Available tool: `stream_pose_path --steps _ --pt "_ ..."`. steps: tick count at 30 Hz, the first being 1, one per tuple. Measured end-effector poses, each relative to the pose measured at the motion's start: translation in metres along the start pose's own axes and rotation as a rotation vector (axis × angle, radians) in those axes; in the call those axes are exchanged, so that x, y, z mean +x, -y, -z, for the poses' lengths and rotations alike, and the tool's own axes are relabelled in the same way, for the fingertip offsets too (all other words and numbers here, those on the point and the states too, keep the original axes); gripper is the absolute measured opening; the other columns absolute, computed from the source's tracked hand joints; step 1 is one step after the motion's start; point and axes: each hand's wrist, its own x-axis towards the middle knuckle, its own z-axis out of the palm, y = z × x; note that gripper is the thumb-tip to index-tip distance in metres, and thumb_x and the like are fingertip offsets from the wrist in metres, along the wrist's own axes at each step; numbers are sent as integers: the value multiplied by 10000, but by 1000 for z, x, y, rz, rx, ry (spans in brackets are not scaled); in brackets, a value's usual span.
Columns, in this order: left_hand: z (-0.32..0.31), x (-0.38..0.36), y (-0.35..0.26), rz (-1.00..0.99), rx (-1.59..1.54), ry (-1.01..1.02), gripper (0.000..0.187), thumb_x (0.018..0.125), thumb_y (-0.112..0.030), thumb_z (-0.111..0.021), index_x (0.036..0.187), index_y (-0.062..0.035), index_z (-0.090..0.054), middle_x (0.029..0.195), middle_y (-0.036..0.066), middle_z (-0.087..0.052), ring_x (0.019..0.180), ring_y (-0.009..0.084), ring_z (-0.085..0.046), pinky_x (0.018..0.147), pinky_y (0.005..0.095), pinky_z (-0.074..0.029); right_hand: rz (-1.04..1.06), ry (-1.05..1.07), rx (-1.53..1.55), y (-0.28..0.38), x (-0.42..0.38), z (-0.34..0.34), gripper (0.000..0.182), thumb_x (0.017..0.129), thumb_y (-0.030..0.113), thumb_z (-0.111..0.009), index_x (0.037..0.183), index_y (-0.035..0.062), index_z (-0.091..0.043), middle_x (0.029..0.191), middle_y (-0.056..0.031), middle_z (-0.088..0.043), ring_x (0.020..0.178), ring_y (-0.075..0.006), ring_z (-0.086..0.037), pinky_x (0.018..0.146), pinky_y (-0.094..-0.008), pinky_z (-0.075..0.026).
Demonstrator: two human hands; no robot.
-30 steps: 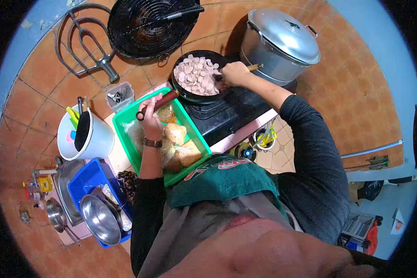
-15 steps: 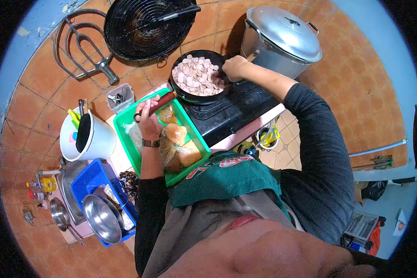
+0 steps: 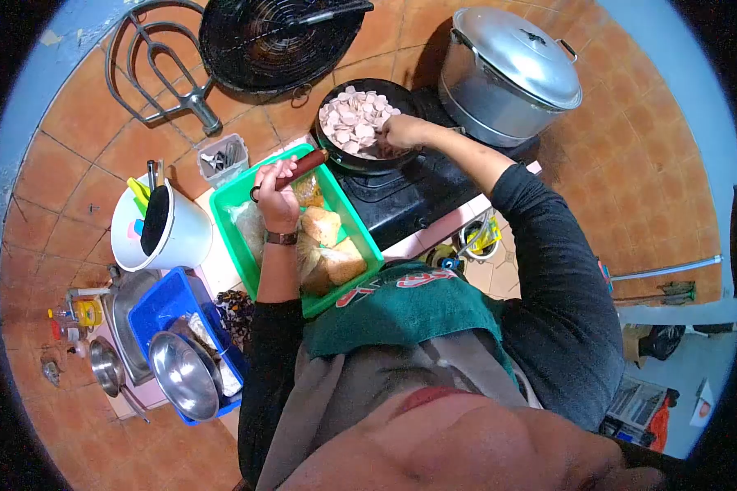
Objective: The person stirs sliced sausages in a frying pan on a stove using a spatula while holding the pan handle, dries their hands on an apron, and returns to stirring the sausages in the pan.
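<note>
A black frying pan (image 3: 370,165) full of round pale pink slices (image 3: 354,119), which look like sliced sausage, sits on the black stove (image 3: 401,204). My left hand (image 3: 277,186) is closed around the pan's reddish-brown handle (image 3: 305,165), above a green tray (image 3: 354,268). Over the right part of the pan, my right hand (image 3: 404,134) is closed on a cooking utensil. A bit of its handle shows by the wrist; its working end is largely hidden among the slices.
A large lidded aluminium pot (image 3: 499,90) stands right of the pan. Bagged food (image 3: 319,226) lies in the green tray. To the left are a white bucket (image 3: 187,237), a blue basin (image 3: 160,299) and a metal bowl (image 3: 184,376). A black round pan (image 3: 278,49) leans against the tiled wall.
My right hand has moved left and down, farther over the slices. My left hand stays on the pan handle. The whole view has shifted slightly.
</note>
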Motion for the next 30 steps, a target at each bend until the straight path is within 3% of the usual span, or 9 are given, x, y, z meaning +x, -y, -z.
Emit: stream_pose_path --steps 2,4,6,12,16,17,20,28,30 --pt "-1 1 0 17 -43 3 180 884 -32 -527 708 -37 -492 716 92 -531 762 235 -549 956 488 -434 -39 14 -15 -1 3 8 359 798 272 -573 931 -40 -691 874 -230 -690 804 -318 -688 731 -407 -536" --pt "-1 0 -1 14 -32 -5 182 889 -29 -524 710 -35 -494 718 93 -533 762 233 -551 958 489 -436 -120 17 85 -11 8 10 201 847 222 -586 867 74 -721 647 -48 -661 463 -141 -560 394 -324 -451" --pt "-1 -1 -1 9 -23 -18 184 894 -26 -520 712 -34 -496 720 94 -536 762 231 -554 961 491 -439 -179 139 266 -18 2 24 202 869 251 -577 826 105 -710 559 5 -536 418 -105 -441 366 -288 -391" --pt "1 -4 -1 -5 -39 4 178 896 -12 -537 722 -27 -509 731 95 -549 756 218 -561 956 475 -456 -200 113 181 -36 -13 74 247 888 323 -591 883 93 -680 585 -9 -503 439 -130 -455 385 -314 -388" --pt "0 -3 0 -6 -53 -12 168 884 1 -558 723 -27 -522 720 89 -560 753 214 -577 956 474 -460 0 -173 -424 -45 -31 106 265 822 266 -615 960 55 -697 734 -138 -665 648 -260 -663 534 -397 -509" --pt "0 -3 0 -5 -49 -15 167 884 2 -559 723 -27 -522 719 90 -561 753 213 -580 956 473 -460 -69 -229 -570 -20 -51 111 221 799 218 -605 934 85 -718 838 -143 -696 777 -296 -688 633 -413 -540" --pt "1 -3 0 -8 -59 -11 167 883 2 -558 722 -25 -523 718 91 -561 752 209 -580 958 469 -458 -75 -311 -919 -35 -36 84 181 800 200 -595 869 97 -727 878 -128 -705 812 -287 -695 669 -411 -552" --pt "0 -1 0 15 -110 11 185 878 9 -557 701 -28 -514 707 82 -548 737 211 -570 960 459 -448 -128 -76 -655 6 -42 29 251 796 191 -565 946 56 -713 965 -192 -689 911 -354 -673 803 -440 -539" --pt "0 0 0 39 -112 -7 197 871 5 -543 687 -40 -489 703 85 -527 767 227 -560 979 473 -434 -229 -64 -459 20 -45 22 315 802 180 -558 1037 6 -676 1081 -197 -665 987 -338 -660 826 -423 -536"
